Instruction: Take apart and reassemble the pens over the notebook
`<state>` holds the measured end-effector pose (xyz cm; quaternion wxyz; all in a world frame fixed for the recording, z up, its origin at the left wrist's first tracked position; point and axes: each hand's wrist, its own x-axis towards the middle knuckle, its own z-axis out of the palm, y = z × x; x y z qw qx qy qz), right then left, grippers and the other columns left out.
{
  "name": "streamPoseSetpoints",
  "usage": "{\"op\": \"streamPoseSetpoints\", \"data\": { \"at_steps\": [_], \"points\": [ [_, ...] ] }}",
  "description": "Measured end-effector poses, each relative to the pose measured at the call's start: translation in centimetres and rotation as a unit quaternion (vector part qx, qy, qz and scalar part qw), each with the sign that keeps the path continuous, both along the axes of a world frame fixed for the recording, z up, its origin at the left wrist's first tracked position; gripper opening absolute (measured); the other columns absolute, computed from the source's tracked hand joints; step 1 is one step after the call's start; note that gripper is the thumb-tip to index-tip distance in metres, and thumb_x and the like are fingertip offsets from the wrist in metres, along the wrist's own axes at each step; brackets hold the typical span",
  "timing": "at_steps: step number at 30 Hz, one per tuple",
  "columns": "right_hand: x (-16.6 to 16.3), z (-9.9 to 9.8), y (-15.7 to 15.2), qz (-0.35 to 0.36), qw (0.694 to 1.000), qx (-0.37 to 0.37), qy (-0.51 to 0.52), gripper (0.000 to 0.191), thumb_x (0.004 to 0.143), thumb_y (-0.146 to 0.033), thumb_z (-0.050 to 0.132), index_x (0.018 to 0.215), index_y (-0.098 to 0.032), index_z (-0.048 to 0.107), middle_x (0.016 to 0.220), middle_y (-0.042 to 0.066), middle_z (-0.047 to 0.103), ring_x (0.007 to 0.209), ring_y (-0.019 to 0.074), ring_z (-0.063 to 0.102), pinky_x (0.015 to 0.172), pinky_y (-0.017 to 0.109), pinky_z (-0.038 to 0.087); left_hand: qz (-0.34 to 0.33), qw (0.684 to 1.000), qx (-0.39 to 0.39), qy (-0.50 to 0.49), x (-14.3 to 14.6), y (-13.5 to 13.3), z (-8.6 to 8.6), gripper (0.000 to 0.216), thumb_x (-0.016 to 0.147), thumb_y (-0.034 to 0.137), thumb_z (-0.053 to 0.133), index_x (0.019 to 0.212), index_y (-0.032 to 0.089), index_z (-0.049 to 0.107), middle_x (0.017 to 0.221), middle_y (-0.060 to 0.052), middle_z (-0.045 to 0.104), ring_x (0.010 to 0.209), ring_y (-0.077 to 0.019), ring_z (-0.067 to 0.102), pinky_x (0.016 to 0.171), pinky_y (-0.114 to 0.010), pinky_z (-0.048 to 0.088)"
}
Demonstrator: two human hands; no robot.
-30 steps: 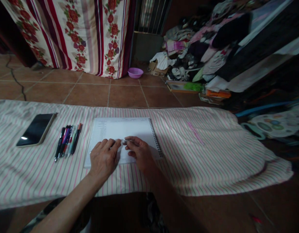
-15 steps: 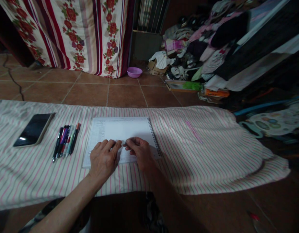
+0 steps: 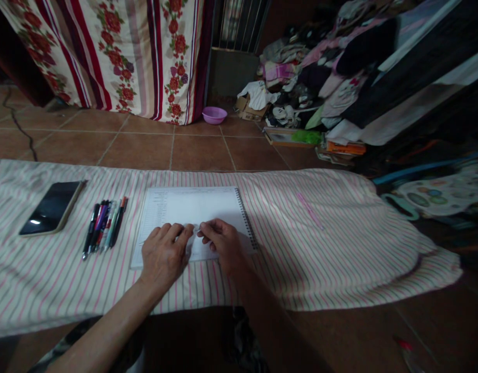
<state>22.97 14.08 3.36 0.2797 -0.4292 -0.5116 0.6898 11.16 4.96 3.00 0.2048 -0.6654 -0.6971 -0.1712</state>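
A spiral notebook (image 3: 200,204) lies on the striped cloth, its coil to the right and a printed column along its left side. Over its lower left part rests my left hand (image 3: 164,251), fingers curled and closed; whatever it grips is mostly hidden. A small pale tip shows at that hand's left edge. My right hand (image 3: 223,241) is pinched closed over the lower middle of the page, its fingertips close to my left fingers. A tiny, pale, shiny piece (image 3: 197,229) shows between the two hands, too small to name.
Several pens (image 3: 104,225) lie side by side left of the notebook, with a smartphone (image 3: 52,207) farther left. A pink pen (image 3: 310,211) rests on the cloth (image 3: 351,248) to the right. Beyond are a tiled floor, a purple basin (image 3: 214,115) and piled clothes (image 3: 301,77).
The whole view has shifted very slightly. My right fingertips have moved a little apart from my left fingers, and the pale piece between them shows somewhat more.
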Motion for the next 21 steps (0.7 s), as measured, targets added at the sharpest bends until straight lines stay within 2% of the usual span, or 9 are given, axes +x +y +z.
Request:
{"op": "streamPoseSetpoints", "data": {
  "at_steps": [5, 8, 12, 14, 16, 21],
  "points": [
    [-0.13, -0.22, 0.12, -0.018, 0.999, -0.02, 0.034, 0.015, 0.062, -0.03, 0.067, 0.068, -0.017, 0.062, 0.06, -0.002, 0.059, 0.053, 0.0085, 0.046, 0.047, 0.021, 0.03, 0.004, 1.0, -0.002, -0.003, 0.06, 0.19, -0.04, 0.024, 0.083, 0.018, 0.048, 0.103, 0.018, 0.061, 0.078, -0.004, 0.063, 0.068, -0.0203, 0.053, 0.059, -0.034, 0.036],
    [-0.12, 0.05, 0.04, -0.012, 0.998, -0.045, 0.043, 0.016, 0.06, -0.027, 0.068, 0.073, -0.018, 0.065, 0.057, -0.004, 0.054, 0.054, 0.0083, 0.045, 0.048, 0.021, 0.03, 0.01, 1.0, -0.005, -0.003, -0.01, 0.15, 0.0, 0.025, 0.083, 0.017, 0.047, 0.103, 0.018, 0.061, 0.077, -0.004, 0.063, 0.067, -0.0201, 0.054, 0.059, -0.034, 0.036],
    [-0.01, 0.56, -0.17, -0.012, 0.995, -0.086, 0.042, 0.03, 0.063, -0.033, 0.068, 0.09, -0.021, 0.063, 0.074, -0.001, 0.062, 0.065, 0.0103, 0.055, 0.049, 0.019, 0.033, 0.014, 1.0, -0.003, -0.002, -0.07, 0.01, 0.1, 0.025, 0.082, 0.017, 0.048, 0.103, 0.017, 0.061, 0.077, -0.004, 0.063, 0.068, -0.0204, 0.054, 0.06, -0.034, 0.037],
    [0.03, 0.6, -0.22, -0.012, 0.996, -0.086, 0.03, 0.03, 0.064, -0.039, 0.068, 0.086, -0.02, 0.062, 0.078, 0.002, 0.064, 0.067, 0.0113, 0.057, 0.048, 0.019, 0.034, 0.013, 1.0, 0.001, -0.002, -0.03, -0.01, 0.12, 0.025, 0.082, 0.017, 0.047, 0.103, 0.017, 0.061, 0.077, -0.004, 0.064, 0.068, -0.0204, 0.054, 0.059, -0.033, 0.036],
    [0.03, 0.42, -0.2, -0.008, 0.998, -0.062, 0.016, 0.027, 0.065, -0.041, 0.068, 0.075, -0.017, 0.061, 0.074, 0.004, 0.065, 0.062, 0.011, 0.055, 0.045, 0.019, 0.032, 0.011, 1.0, 0.004, 0.0, 0.05, -0.01, 0.11, 0.025, 0.083, 0.018, 0.046, 0.103, 0.018, 0.061, 0.077, -0.004, 0.064, 0.067, -0.0201, 0.054, 0.059, -0.033, 0.036],
    [-0.03, -0.1, 0.09, -0.01, 1.0, -0.019, 0.009, 0.02, 0.065, -0.035, 0.066, 0.064, -0.016, 0.06, 0.064, 0.002, 0.064, 0.052, 0.0088, 0.048, 0.044, 0.021, 0.029, 0.001, 1.0, -0.003, -0.003, 0.23, 0.08, 0.03, 0.025, 0.081, 0.018, 0.049, 0.103, 0.018, 0.061, 0.077, -0.004, 0.063, 0.067, -0.0202, 0.054, 0.06, -0.034, 0.036]
  ]
}}
